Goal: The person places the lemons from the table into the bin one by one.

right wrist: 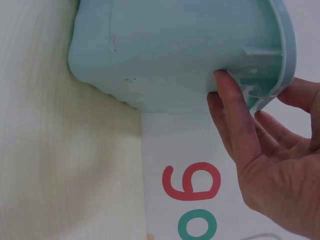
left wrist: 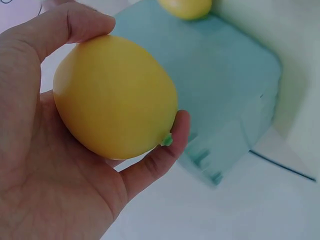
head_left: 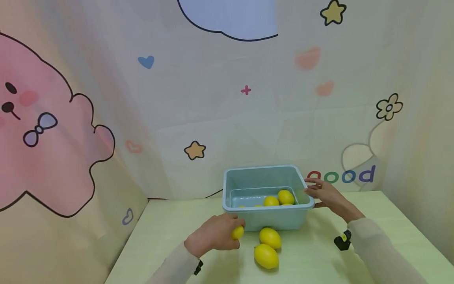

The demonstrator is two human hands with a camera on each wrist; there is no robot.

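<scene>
My left hand (head_left: 218,233) grips a yellow lemon (left wrist: 115,97), its thumb and fingers curled round the fruit; a small green stem tip shows in the left wrist view. This hand is just in front of the near left corner of a light blue plastic bin (head_left: 269,217). At the bin's right side, my right hand (head_left: 330,198) holds the rim (right wrist: 287,55), fingers against the outer wall and thumb at the edge. Inside the bin lie several lemons (head_left: 285,197), partly hidden by the front wall.
Two lemons lie on the pale wooden table in front of the bin, one lemon (head_left: 270,238) close to its wall and another lemon (head_left: 266,256) nearer me. Behind the table (head_left: 159,236) hangs a printed curtain (head_left: 198,98) with hearts, stars and letters.
</scene>
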